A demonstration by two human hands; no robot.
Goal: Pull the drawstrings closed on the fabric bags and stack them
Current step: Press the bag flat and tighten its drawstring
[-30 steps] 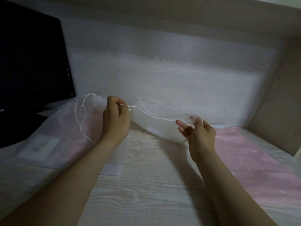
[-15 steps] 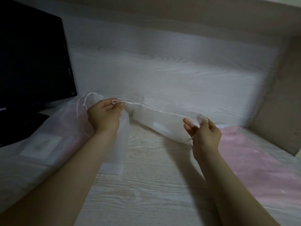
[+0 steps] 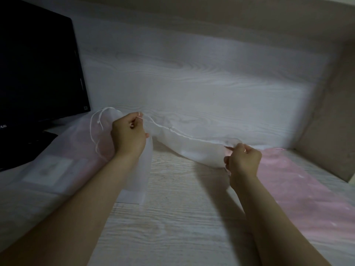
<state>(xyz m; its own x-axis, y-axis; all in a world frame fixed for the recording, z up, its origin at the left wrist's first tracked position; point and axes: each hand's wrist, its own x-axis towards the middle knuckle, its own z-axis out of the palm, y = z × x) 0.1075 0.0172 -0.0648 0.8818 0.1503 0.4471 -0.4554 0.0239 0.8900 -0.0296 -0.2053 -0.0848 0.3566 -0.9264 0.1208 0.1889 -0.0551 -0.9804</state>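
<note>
A sheer white fabric bag (image 3: 194, 145) hangs stretched between my two hands above the wooden desk. My left hand (image 3: 128, 134) grips the bag's top edge and its white drawstring at the left end. My right hand (image 3: 243, 160) pinches the bag's other end, fingers curled round the fabric. The drawstring (image 3: 169, 129) runs along the bag's upper hem between my hands. A second sheer bag (image 3: 76, 148) with a looped white cord lies flat on the left, partly under my left forearm.
A black monitor (image 3: 38, 73) stands at the far left with its base on the desk. A pink cloth (image 3: 299, 191) lies flat on the right. A wood-grain back panel (image 3: 192, 83) and a beige side wall (image 3: 332, 116) close in the desk (image 3: 182, 227).
My left hand has shifted left and my right hand right and down, stretching the bag's top edge wider. My right fingers, spread a moment ago, are now curled on the fabric.
</note>
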